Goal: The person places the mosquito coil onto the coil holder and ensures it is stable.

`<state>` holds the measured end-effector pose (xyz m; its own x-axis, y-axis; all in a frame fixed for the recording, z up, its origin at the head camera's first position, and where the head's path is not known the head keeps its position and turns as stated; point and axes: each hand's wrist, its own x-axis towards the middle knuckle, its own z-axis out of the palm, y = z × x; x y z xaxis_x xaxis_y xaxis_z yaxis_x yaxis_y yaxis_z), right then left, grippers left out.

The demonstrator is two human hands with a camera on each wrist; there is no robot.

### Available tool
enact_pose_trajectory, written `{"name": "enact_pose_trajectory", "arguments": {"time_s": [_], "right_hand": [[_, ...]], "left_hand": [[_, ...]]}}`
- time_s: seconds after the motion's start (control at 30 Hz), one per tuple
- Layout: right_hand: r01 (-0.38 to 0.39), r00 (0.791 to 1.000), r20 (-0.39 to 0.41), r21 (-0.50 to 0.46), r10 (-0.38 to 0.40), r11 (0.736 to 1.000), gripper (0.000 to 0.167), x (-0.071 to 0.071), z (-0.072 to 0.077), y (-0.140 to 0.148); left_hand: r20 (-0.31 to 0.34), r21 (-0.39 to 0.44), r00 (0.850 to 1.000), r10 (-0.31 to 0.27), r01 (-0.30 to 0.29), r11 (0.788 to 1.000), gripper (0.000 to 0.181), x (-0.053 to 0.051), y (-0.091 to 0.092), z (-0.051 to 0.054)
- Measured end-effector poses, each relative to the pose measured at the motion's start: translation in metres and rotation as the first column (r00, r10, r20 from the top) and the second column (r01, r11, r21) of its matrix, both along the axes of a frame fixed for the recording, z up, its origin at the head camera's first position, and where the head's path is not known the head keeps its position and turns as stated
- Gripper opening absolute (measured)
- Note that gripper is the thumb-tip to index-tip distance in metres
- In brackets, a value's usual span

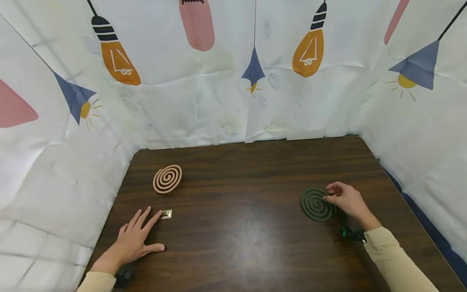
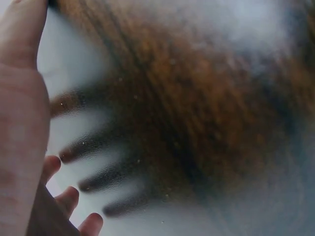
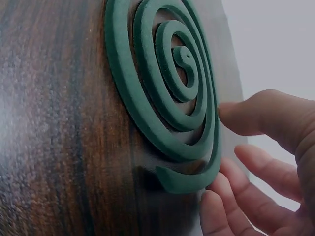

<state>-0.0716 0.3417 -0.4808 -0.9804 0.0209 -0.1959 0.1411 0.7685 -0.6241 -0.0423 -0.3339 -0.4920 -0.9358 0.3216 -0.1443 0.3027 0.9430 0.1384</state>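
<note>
Right hand (image 1: pixel 348 201) is pinching flat green spiral coil (image 1: pixel 314 206), lower right — left hand (image 1: pixel 132 240), fingers spread, is touching small metallic rectangle (image 1: pixel 167 214), lower left.

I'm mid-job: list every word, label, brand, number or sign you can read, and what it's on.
No readable text in any view.
Small metallic piece at the left hand: any marking is too small to read.
Green mosquito coil, tan mosquito coil: no lettering visible.
Backdrop: printed bulbs and lamps, no legible words.
</note>
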Motion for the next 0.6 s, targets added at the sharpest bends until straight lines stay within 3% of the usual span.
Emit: {"name": "enact_pose_trajectory", "arguments": {"time_s": [0.6], "right_hand": [[-0.053, 0.993, 0.104, -0.01, 0.054, 0.999, 0.051, -0.0053, -0.0016, 0.0047]], "left_hand": [[0.058, 0.066, 0.997, 0.054, -0.058, 0.996, 0.109, 0.0, -0.0003, -0.0083]]}}
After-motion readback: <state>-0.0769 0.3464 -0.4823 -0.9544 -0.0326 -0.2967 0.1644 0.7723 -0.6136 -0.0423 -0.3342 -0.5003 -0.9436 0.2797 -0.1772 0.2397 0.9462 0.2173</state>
